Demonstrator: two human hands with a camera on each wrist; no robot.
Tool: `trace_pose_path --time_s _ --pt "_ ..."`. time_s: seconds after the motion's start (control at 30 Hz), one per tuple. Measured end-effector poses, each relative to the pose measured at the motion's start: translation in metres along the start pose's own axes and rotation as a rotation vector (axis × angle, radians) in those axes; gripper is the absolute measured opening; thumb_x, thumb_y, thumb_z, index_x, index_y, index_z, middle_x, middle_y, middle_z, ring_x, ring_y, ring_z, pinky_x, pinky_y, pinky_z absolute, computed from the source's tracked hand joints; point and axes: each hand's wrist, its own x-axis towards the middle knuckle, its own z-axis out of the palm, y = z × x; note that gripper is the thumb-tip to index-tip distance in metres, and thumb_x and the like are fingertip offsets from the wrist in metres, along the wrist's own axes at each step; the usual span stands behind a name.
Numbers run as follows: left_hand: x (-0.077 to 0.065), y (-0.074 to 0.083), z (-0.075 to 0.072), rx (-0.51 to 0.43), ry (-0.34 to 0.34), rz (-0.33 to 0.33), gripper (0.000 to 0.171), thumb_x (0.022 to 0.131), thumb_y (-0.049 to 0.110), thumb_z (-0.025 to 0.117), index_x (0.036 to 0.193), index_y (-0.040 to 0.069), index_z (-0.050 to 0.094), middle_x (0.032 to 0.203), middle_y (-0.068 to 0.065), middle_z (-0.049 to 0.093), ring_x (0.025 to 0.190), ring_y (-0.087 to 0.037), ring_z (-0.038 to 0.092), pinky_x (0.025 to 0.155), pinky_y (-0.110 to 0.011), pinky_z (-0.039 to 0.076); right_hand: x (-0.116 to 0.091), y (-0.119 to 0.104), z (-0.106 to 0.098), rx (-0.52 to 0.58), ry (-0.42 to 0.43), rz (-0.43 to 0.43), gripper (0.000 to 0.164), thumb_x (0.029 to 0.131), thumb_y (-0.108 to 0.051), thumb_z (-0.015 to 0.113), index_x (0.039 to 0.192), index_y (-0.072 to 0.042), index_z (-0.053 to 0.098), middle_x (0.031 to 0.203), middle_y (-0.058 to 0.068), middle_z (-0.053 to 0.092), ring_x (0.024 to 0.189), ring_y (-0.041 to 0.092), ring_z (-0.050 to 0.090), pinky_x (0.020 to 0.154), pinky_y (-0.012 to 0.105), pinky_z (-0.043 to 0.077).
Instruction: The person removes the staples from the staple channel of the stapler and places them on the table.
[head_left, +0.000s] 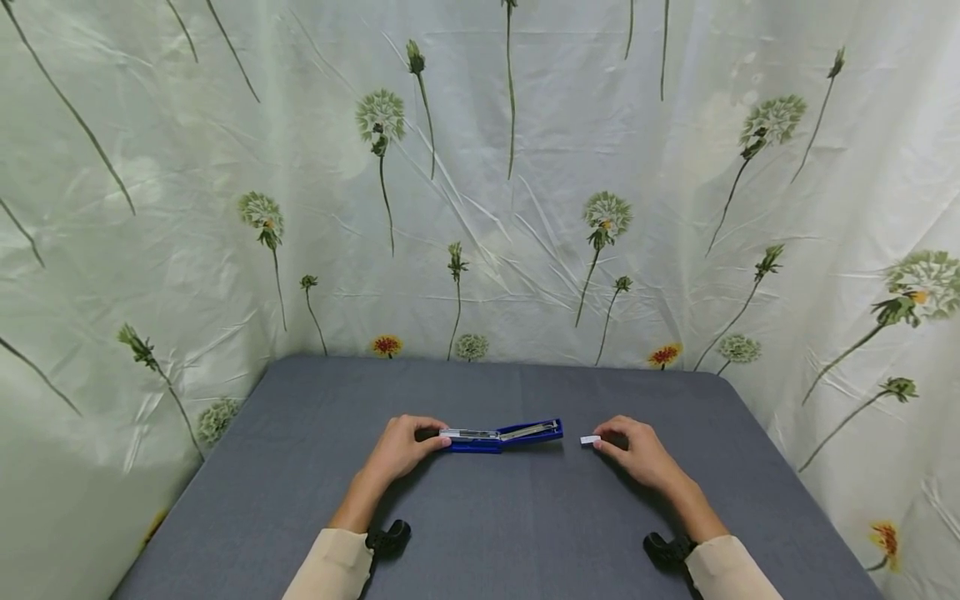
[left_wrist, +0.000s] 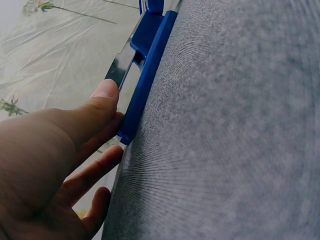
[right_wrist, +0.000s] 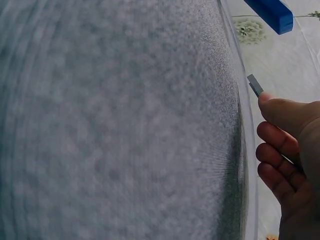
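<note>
Left grip (head_left: 405,446): thumb and fingers pinching one end of a long, blue-and-silver hinged stapler (head_left: 477,447)
Stapler: unfolded between both grips, above the middle of a grey, cloth-covered counter (head_left: 525,517)
Right grip (head_left: 637,446): fingertips pinching a small, silvery-grey rectangular bar (head_left: 587,441)
Bar: near the stapler's free end, not touching it
Backdrop (head_left: 487,208): white curtain printed with dandelions, behind the counter

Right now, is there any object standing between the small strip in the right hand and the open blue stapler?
No, nothing visible does. The small strip in the right hand and the stapler are apart, and only the grey table shows between them.
</note>
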Motion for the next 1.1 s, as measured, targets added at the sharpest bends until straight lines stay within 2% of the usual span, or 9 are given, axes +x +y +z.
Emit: trace_pose_path --time_s 0.3,0.73,1.1 --pt "-0.0009 0.0018 0.0003 -0.002 0.004 -0.006 0.011 0.087 0.031 0.084 0.097 0.029 0.081 0.100 0.008 0.078 0.104 -0.018 0.071 0.098 -0.049 0.053 -0.0004 0.0023 -0.0013 -0.007 -0.039 0.015 0.006 0.093 -0.017 0.078 0.099 -0.016 0.078 0.097 -0.006 0.071 0.089 0.010 0.065 0.082 0.035 0.053" --pt "-0.0005 0.0011 0.0009 0.012 0.008 -0.007 0.010 0.087 0.032 0.083 0.097 0.029 0.081 0.100 0.008 0.078 0.105 -0.019 0.072 0.098 -0.050 0.053 0.0005 0.0048 -0.0042 -0.086 -0.079 -0.014 0.007 0.093 -0.016 0.077 0.099 -0.013 0.078 0.095 -0.004 0.070 0.088 0.012 0.065 0.079 0.035 0.054" --pt "-0.0011 0.0012 0.0000 -0.030 0.003 0.000 0.014 0.086 0.030 0.085 0.099 0.028 0.082 0.101 0.008 0.079 0.110 -0.022 0.072 0.101 -0.051 0.052 0.0016 0.0017 -0.0050 -0.118 -0.090 -0.021 0.010 0.092 -0.015 0.078 0.101 -0.010 0.079 0.095 -0.004 0.070 0.087 0.014 0.065 0.076 0.035 0.053"
